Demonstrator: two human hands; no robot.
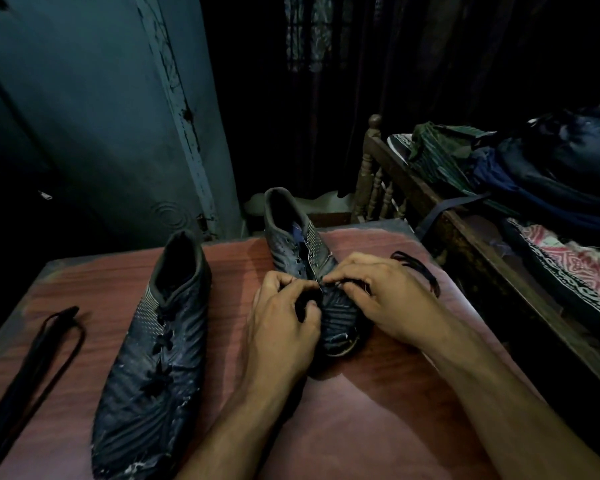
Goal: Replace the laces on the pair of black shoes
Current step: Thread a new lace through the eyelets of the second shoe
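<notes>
My left hand and right hand both pinch the lace low on the shoe at 12 o'clock. I'm threading; next, poke it through a hole.

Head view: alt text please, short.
Both hands, left hand and right hand, pinch a black lace at the right shoe on a reddish table. The left shoe sits laced beside it; another lace lies far left.

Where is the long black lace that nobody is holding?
In the head view, the loose black lace lies on the left side of the red-brown table, near its left edge, apart from the laced black shoe on its right.
</notes>
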